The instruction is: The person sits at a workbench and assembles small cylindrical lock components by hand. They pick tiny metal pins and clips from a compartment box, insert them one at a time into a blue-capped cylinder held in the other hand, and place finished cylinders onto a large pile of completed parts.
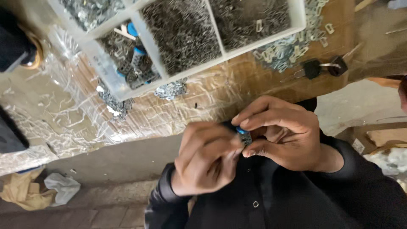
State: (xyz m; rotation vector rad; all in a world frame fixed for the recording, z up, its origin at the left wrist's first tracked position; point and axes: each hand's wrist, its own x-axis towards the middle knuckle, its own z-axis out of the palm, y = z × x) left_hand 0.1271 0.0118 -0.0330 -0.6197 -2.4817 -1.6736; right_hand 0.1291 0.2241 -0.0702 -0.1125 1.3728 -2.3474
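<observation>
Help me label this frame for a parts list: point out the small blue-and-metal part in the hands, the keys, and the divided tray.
small blue-and-metal part [243, 135], head view, its metal body between the fingertips.
keys [312, 68], head view, the left key's black head.
divided tray [111, 78], head view, its white front wall.

The hands [250, 144] hide most of the small blue-and-metal part [243, 135], the tray [108, 70] runs off the top edge, and its tiny metal pieces [182, 34] blur together.

single head cam, looking steeply down, frame rolled sideways, close on both hands [250, 144], divided parts tray [106, 72] at top edge
</observation>
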